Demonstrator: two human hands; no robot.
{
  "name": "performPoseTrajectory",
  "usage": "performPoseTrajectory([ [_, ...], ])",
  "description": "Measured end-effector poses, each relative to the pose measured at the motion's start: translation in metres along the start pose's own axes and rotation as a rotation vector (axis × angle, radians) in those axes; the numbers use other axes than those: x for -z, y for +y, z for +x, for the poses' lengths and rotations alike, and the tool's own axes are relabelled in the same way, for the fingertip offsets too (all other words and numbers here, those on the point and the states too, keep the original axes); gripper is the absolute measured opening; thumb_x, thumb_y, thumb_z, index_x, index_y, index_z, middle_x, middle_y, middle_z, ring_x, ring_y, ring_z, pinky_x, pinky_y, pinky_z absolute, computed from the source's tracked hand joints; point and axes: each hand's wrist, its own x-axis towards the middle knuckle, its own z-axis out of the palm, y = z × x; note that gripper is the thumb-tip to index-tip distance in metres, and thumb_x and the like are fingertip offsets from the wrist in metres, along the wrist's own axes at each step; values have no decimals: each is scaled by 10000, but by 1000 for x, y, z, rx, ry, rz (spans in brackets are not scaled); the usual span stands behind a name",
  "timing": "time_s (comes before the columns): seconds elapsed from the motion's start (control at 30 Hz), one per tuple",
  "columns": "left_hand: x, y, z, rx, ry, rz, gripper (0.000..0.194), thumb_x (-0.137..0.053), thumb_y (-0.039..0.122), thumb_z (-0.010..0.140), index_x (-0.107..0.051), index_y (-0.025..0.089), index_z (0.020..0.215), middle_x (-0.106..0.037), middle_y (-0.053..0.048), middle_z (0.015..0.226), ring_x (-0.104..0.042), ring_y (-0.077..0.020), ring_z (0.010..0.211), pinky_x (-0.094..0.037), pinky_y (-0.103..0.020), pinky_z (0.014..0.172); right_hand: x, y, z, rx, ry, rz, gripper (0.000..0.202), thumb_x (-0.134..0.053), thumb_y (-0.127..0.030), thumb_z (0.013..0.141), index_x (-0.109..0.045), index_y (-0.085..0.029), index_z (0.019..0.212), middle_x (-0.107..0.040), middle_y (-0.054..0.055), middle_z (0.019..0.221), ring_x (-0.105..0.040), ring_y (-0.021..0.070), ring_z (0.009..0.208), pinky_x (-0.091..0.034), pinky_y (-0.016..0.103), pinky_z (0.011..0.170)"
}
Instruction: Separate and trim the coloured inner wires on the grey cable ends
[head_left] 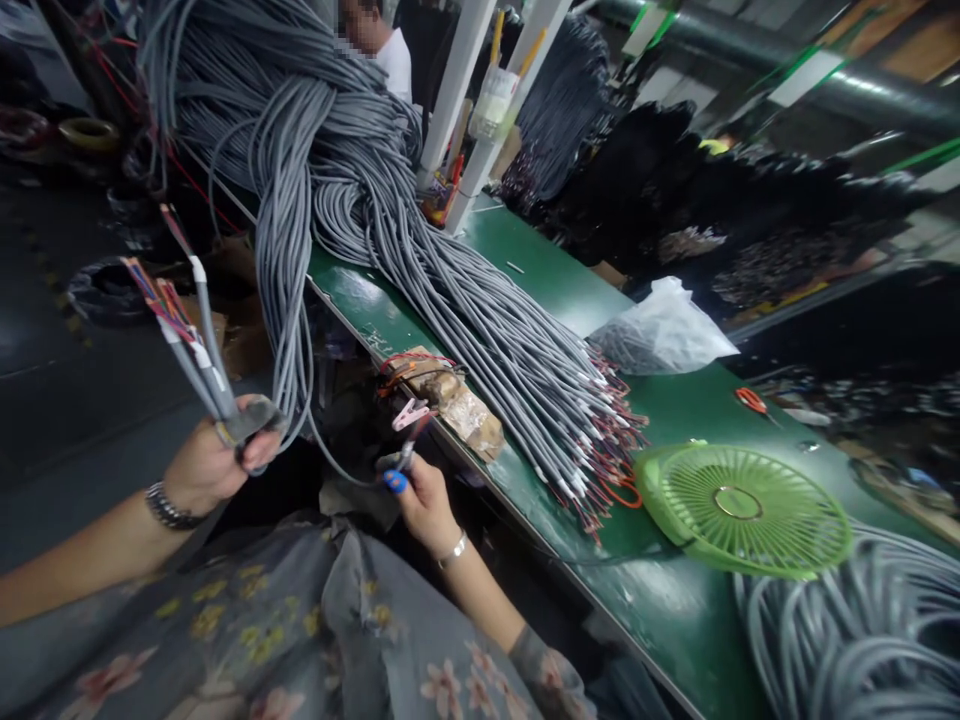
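Observation:
My left hand (pixel 204 465) is closed around a few grey cables (pixel 196 360), whose white-banded ends with coloured wires stick up above the fist. Its fingers have a grey covering on them. My right hand (pixel 429 508), with blue wrapping on a fingertip, pinches the end of one grey cable (pixel 337 468) in front of my body. Reddish wires show above that grip. Just beyond it, a pink clip (pixel 412 413) sits by the table edge, beside a taped brown block (pixel 471 418).
A big bundle of grey cables (pixel 450 290) lies across the green table (pixel 645 620). A green fan (pixel 739 505), a plastic bag (pixel 664 325) and orange-handled scissors (pixel 750 401) are on it. Coiled cables (pixel 862 620) lie at right. White posts (pixel 472 180) rise behind; a person (pixel 394 60) is beyond.

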Motion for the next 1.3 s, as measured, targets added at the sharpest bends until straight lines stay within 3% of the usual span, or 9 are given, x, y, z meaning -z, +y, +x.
performPoseTrajectory([
  [0.17, -20, -6, 10, 63, -39, 138, 374, -1067, 445, 521, -872, 175, 691, -789, -61, 607, -470, -81, 426, -335, -222, 424, -23, 20, 16, -28, -251, -90, 590, -806, -787, 959, -753, -225, 785, -728, 23, 773, -663, 182, 748, -590, 288, 791],
  [0.33, -48, -21, 22, 155, -192, 204, 321, -1083, 385, 506, -888, 191, 670, -782, -71, 591, -532, -133, 481, -376, -230, 423, -38, 27, 23, -24, -324, 127, 621, -835, -815, 918, -799, -194, 902, -772, 29, 889, -694, 186, 820, -607, 298, 836],
  [0.5, -49, -21, 29, 221, -239, 176, 390, -1131, 425, 440, -896, 219, 674, -853, -111, 689, -775, -259, 666, -590, -279, 558, -39, 32, 20, -159, -399, 367, 641, -925, -823, 800, -779, -198, 779, -755, 2, 802, -674, 161, 763, -614, 305, 855],
  [0.67, -49, -24, 26, 237, -329, 264, 397, -1113, 493, 471, -857, 221, 606, -779, -71, 587, -684, -200, 537, -580, -290, 532, -45, 38, 20, -277, -465, 443, 620, -1023, -762, 678, -785, -196, 761, -730, -22, 772, -652, 147, 756, -586, 291, 821],
  [0.77, -52, -29, 22, 146, -283, 340, 387, -1064, 503, 522, -790, 230, 538, -724, -36, 554, -627, -171, 536, -542, -271, 535, -42, 37, 18, -300, -372, 450, 616, -1056, -719, 644, -785, -200, 835, -728, -32, 790, -623, 131, 724, -584, 287, 781],
  [0.9, -53, -33, 18, 52, -202, 451, 414, -1006, 534, 575, -715, 245, 515, -673, -16, 534, -576, -181, 556, -510, -290, 548, -29, 23, 17, -321, -80, 471, 585, -949, -750, 794, -740, -225, 943, -766, 5, 878, -619, 133, 711, -583, 284, 710],
  [1.0, -52, -35, 18, 40, -191, 542, 384, -963, 539, 586, -717, 250, 527, -682, -24, 550, -573, -194, 579, -509, -308, 577, -24, 8, 23, -312, -11, 475, 534, -963, -681, 811, -730, -228, 974, -727, -7, 863, -606, 133, 696, -574, 272, 667],
  [1.13, -52, -32, 23, 62, -300, 686, 399, -910, 603, 629, -737, 253, 544, -720, -42, 587, -610, -218, 615, -553, -334, 632, -29, -3, 33, -311, 39, 480, 589, -1055, -641, 667, -673, -236, 859, -701, -25, 822, -621, 143, 718, -568, 268, 664],
  [1.3, -50, -23, 29, 195, -479, 813, 409, -927, 630, 581, -758, 258, 568, -714, -3, 578, -621, -218, 600, -575, -329, 624, -34, -4, 28, -269, 41, 370, 537, -1043, -616, 688, -693, -232, 825, -710, -16, 797, -643, 165, 747, -589, 300, 730],
])
